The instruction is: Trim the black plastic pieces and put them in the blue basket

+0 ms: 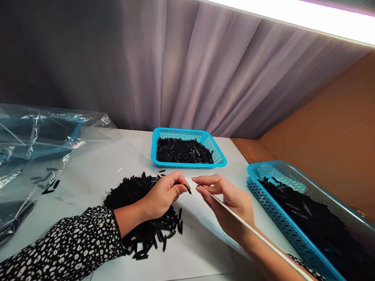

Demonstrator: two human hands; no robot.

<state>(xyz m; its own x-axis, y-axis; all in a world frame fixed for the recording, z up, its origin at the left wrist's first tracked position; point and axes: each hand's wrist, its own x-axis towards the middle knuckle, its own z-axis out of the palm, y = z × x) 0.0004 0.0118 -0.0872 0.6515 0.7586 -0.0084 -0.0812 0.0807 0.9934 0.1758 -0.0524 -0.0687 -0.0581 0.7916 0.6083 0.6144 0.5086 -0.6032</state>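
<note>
My left hand (pixel 164 195) is closed in a pinch on a slim black piece (pixel 188 189), whose end sticks out past the fingertips. Under and behind that hand lies a loose pile of black pieces (pixel 131 191), short and stick-like. To its right, my right hand (pixel 231 199) has thumb and fingers pinched around the end of a long, thin white rod or cord (pixel 249 227). It runs down to the lower right, across the forearm. The two hands are close together but apart.
A blue perforated basket (pixel 187 165) with black pieces stands at the back. Another blue basket (pixel 281 218), also with black pieces, is at the right. Clear plastic sheeting (pixel 52 132) covers the left side. A brown board (pixel 331 128) and grey curtain (pixel 199 66) enclose the white table (pixel 88 156).
</note>
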